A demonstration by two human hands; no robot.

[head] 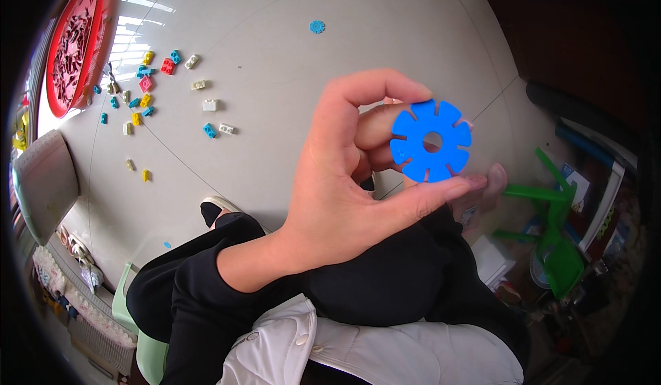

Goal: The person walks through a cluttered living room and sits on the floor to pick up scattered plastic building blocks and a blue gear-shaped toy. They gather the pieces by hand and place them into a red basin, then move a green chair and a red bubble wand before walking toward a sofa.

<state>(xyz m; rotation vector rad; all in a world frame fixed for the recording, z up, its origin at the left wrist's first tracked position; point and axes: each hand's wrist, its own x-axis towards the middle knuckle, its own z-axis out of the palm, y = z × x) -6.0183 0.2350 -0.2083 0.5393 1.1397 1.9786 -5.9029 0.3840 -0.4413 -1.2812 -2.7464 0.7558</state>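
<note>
My left hand (341,178) is raised in front of the lap, pinching a blue plastic snowflake disc (449,119) by its edge. The index fingertip rests on the disc's top rim and the thumb supports the bottom; the other fingers curl behind. Notches run around the disc, and a round hole pierces its middle. Beyond the thumb is a blurred shape that looks like part of my right hand (490,181). Most of it is hidden, so its grip cannot be judged.
Several toy building bricks (168,66) lie scattered on the tiled floor (268,39), with a light-blue notched disc (317,26) farther off. A red tray (95,49) stands at left. Green plastic furniture (560,250) and a dark wooden cabinet (563,39) are at right.
</note>
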